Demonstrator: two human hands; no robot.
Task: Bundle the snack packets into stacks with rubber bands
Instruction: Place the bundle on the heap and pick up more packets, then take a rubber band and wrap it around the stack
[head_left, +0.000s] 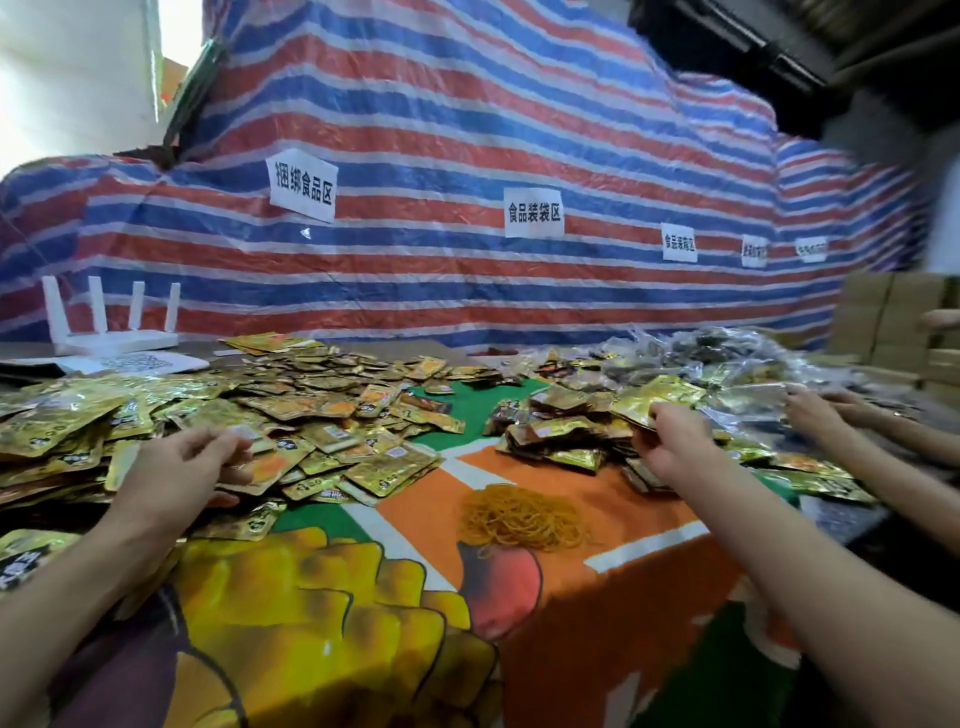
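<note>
- At the far left we see a white router (117, 336) at the back of the table, taking no part in the work.
- The loose packets (218, 400) lie in a broad gold heap over the left half of the printed cloth (597, 613).
- Our left hand (179, 467) rests at the near edge of that heap. Its fingers (228, 444) are half-curled above and its thumb is below, closing on a packet or two. How many it grips we cannot tell.
- The rubber bands (522, 517) sit in a tangled yellow pile on the cloth between our two arms, near us and touching neither hand.
- Right of centre, the bundled stacks (558, 434) are heaped together, apart from the loose heap.
- Our right hand (672, 447) reaches to the right side of that heap. Its fingers are curled tight and its thumb lies on top, gripping a thick stack (644, 408) of gold packets. Whether a band is round it we cannot make out.
- Another person's hands (821, 410) work on clear-bagged goods at the far right.
- We judge that the step in hand is setting one stack among the finished ones while the left gathers the next.
- The next move calls for squaring a fresh handful edge to edge, then pulling a single band free of the tangle.
</note>
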